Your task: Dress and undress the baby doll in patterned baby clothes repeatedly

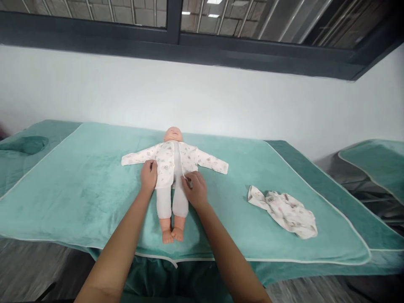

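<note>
A baby doll (173,134) lies on its back with its arms spread wide and its bare feet toward me. It wears a white printed baby jacket (164,166), open down the front, over a plain white undersuit (164,204). My left hand (149,176) is closed at the jacket's left side, near the sleeve, its fingers curled at the cloth. Lower on the other front panel, my right hand (196,189) pinches the jacket's front edge over the doll's hip. A crumpled printed baby garment (288,212) lies apart on the right.
A light green cover (94,202) with white piping is spread over the bed (344,202). Behind it rises a white wall (126,92) under a dark window frame (202,50). Another green-covered bed (378,160) stands at the right.
</note>
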`<state>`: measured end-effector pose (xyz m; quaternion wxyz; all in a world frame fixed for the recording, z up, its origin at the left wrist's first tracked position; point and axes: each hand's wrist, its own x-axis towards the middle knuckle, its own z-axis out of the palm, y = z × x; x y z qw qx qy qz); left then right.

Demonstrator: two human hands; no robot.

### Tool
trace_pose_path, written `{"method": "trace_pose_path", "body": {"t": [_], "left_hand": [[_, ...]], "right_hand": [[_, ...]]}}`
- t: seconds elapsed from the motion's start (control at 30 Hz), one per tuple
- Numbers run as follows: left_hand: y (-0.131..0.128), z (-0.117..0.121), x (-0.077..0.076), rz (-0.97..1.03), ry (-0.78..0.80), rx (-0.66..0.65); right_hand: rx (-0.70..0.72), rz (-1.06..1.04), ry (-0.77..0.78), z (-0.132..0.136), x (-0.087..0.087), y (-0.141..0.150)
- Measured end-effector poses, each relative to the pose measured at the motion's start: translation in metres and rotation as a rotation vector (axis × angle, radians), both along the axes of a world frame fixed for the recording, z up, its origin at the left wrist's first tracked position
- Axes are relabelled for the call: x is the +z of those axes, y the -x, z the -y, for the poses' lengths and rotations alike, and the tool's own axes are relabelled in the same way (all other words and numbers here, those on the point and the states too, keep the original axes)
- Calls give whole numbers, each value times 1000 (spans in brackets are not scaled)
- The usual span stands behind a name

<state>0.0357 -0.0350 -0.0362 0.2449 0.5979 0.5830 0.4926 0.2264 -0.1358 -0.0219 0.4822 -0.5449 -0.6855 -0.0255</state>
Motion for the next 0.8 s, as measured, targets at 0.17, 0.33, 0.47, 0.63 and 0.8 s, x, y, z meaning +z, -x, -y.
{"method": "trace_pose_path", "body": {"t": [0.17,0.33,0.47,0.63,0.8], "left_hand": [[1,-2,-1,16,-31,5],[1,-2,-2,-2,-28,3],[1,-1,0,-23,3,-1],[0,2,3,-38,55,-2],[-3,1,6,-22,96,-39]], "right_hand": [[48,78,13,-4,11,9],[142,81,90,-8,38,7],[389,25,285,-20,62,-7],[60,-332,265,-49,36,-34],[-92,-300,404,-67,-13,-47]]}}
